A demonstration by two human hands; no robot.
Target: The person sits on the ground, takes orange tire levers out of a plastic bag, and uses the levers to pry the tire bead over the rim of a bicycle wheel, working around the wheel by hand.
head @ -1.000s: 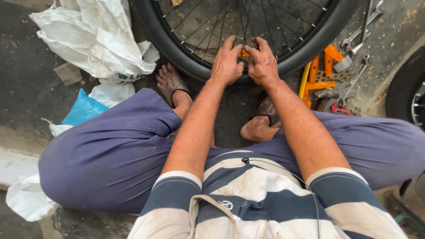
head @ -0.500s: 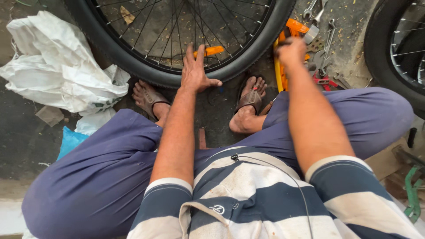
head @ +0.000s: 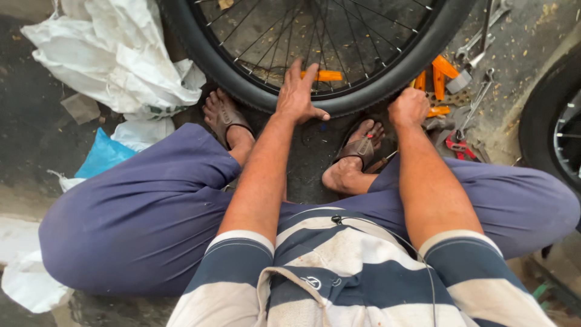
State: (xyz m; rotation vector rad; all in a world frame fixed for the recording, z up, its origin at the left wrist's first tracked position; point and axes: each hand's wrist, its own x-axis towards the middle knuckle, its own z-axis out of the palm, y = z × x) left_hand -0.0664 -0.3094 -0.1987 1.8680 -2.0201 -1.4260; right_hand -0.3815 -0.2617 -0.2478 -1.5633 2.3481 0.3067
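From the head camera I see my left hand point(head: 299, 97) spread flat, fingers splayed on the bicycle wheel's black tyre point(head: 363, 97) standing before my feet. My right hand point(head: 408, 108) is curled into a fist against the tyre, beside orange tyre levers point(head: 439, 75).

Left hand point(head: 298, 97) flat, fingers point(head: 310, 75) spread, right hand point(head: 409, 107) apparently fisted, both arms outstretched
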